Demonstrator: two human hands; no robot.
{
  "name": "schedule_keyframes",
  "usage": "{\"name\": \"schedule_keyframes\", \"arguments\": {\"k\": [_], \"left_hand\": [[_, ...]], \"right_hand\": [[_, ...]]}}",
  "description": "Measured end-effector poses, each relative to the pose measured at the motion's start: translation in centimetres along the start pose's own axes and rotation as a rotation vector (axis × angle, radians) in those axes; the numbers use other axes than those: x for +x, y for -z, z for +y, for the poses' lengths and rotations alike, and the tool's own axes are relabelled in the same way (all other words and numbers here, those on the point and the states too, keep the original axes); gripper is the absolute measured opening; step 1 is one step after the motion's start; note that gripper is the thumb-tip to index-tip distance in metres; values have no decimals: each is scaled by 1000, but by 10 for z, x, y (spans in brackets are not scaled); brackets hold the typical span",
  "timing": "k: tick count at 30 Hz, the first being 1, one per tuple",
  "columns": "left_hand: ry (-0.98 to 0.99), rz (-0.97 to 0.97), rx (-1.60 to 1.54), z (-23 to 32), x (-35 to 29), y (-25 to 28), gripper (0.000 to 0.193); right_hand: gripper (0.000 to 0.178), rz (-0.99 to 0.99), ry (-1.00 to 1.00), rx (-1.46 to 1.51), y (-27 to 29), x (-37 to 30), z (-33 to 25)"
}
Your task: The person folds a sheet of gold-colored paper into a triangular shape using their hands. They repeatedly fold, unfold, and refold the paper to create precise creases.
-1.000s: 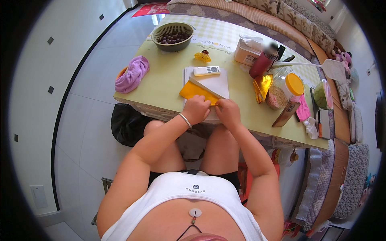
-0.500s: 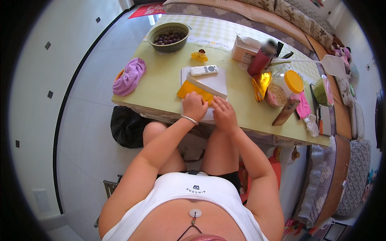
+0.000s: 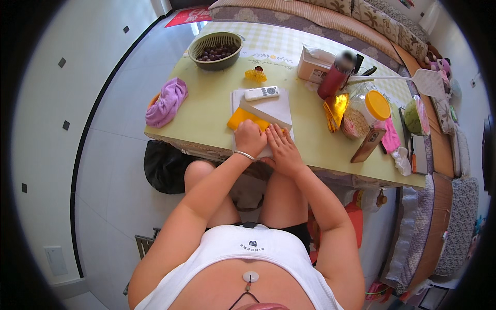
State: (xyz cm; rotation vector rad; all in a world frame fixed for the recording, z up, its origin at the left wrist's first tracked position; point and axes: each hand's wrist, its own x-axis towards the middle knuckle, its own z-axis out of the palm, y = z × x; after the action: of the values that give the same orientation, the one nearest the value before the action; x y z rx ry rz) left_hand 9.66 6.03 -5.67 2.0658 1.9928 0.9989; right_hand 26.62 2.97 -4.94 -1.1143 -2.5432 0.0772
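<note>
A folded-looking yellow paper [image 3: 241, 118] lies on white sheets [image 3: 283, 109] near the front edge of the table. My left hand [image 3: 250, 138], with a silver bangle at its wrist, is curled into a fist at the near edge of the yellow paper; its fingertips are hidden. Beside it, my right hand [image 3: 283, 151] lies flat with fingers stretched, touching the yellow paper's right end. Its thumb reaches left beneath the left wrist. Just beyond the paper, a white remote control [image 3: 261, 93] rests on the sheets.
Around the table [image 3: 206, 98] stand a colander of dark round fruit [image 3: 216, 51], a purple cloth [image 3: 168, 103], a small yellow ornament [image 3: 255, 75], a tissue box [image 3: 313, 64], a red bottle [image 3: 336, 80], a yellow-lidded jar [image 3: 356, 121], gold foil packs [image 3: 336, 111] and a leaning phone [image 3: 368, 145].
My right hand has slid slightly nearer and flattened, its thumb now spread toward my left wrist. My left fingers look more tightly curled at the yellow paper. The picture has shifted slightly.
</note>
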Motion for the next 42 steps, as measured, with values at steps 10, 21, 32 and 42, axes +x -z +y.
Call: {"name": "schedule_keyframes", "arguments": {"k": [10,21,32,42], "left_hand": [[-149,-87,62,-12,-1,18,18],[-912,-235,187,-84,41,96,18],[-1046,-192,-62,-59,12,91,11],[-319,-344,-449,-71,4,69,17]], "right_hand": [[91,-71,-26,7,0,1,-1],[80,-164,7,74,17,3,-2],[18,12,82,381,28,16,40],[18,256,-264,426,7,32,-28]]}}
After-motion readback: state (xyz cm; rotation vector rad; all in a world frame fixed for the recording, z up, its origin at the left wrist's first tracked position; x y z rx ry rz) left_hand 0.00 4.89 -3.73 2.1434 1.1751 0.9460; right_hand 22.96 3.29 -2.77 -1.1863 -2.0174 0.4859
